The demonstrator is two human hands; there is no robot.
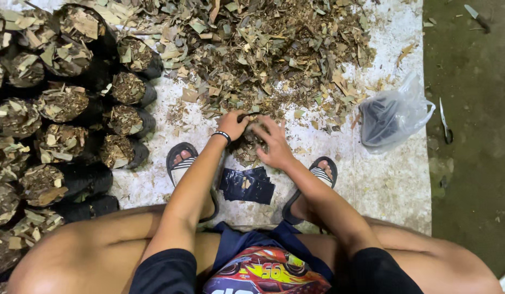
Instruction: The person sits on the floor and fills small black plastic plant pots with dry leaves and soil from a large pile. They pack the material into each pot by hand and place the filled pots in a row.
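**Gathering leaf mulch for bag filling**

Both hands work at the near edge of the dried-leaf mulch pile [263, 54]. The left hand [232, 124] is cupped around a clump of mulch; the right hand [271, 142] lies spread, fingers raking loose mulch toward it. Flat empty black grow bags [248, 185] lie just below the hands, between the sandals. Filled grow bags [73, 103] stand well left. Judged step: scooping. The next move calls for an opened bag.
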